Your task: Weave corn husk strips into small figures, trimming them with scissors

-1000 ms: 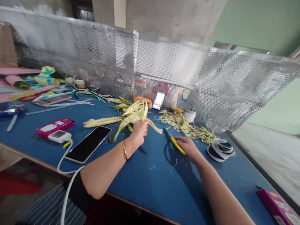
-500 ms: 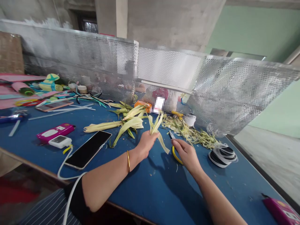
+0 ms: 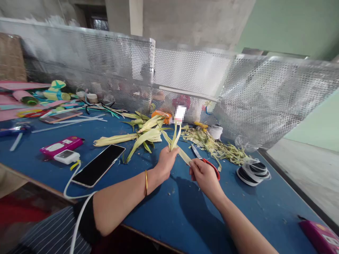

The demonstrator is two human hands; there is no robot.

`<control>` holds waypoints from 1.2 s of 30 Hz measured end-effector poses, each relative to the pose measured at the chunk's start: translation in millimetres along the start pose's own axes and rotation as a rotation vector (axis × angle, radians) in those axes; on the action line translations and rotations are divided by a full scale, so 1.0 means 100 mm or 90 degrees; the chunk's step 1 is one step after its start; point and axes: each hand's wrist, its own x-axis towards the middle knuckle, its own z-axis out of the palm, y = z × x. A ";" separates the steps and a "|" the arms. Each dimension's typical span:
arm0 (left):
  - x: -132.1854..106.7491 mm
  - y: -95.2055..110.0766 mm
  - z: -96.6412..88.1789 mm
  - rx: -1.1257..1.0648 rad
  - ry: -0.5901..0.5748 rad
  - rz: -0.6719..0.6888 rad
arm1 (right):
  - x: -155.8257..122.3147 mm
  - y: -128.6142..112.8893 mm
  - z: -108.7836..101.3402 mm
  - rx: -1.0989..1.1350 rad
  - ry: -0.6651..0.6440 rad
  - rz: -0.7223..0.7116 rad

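Note:
My left hand (image 3: 167, 160) is closed round a bunch of pale green corn husk strips (image 3: 173, 140), which fan out above the fist. One wide strip hangs off to the right, its end pinched by the thumb and fingers of my right hand (image 3: 201, 171). Right beside that hand, scissors (image 3: 196, 151) lie on the blue table, blades pointing away and to the left; a red handle loop shows, the rest is hidden by the hand. More whole corn husks (image 3: 149, 135) are piled to the left of the strips.
Husk scraps (image 3: 212, 143) spread along the back right, near a spool of white cord (image 3: 253, 173). To the left are a phone (image 3: 99, 165), a magenta device (image 3: 62, 147) and a white cable (image 3: 69, 192). A perforated metal screen (image 3: 190, 70) stands along the back.
My right hand has let go of the scissors, which now lie on the table, and has taken the end of the hanging husk strip. My left hand keeps its hold.

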 end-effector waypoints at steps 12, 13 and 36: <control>-0.15 0.01 0.08 -0.014 -0.204 -0.048 | -0.06 -0.10 0.18 0.101 0.051 0.075; -0.16 0.01 0.08 -0.009 -0.212 -0.049 | -0.07 -0.10 0.19 0.081 0.059 0.068; -0.04 -0.02 0.04 -0.183 -0.238 -0.200 | -0.04 -0.04 0.19 0.127 -0.019 0.035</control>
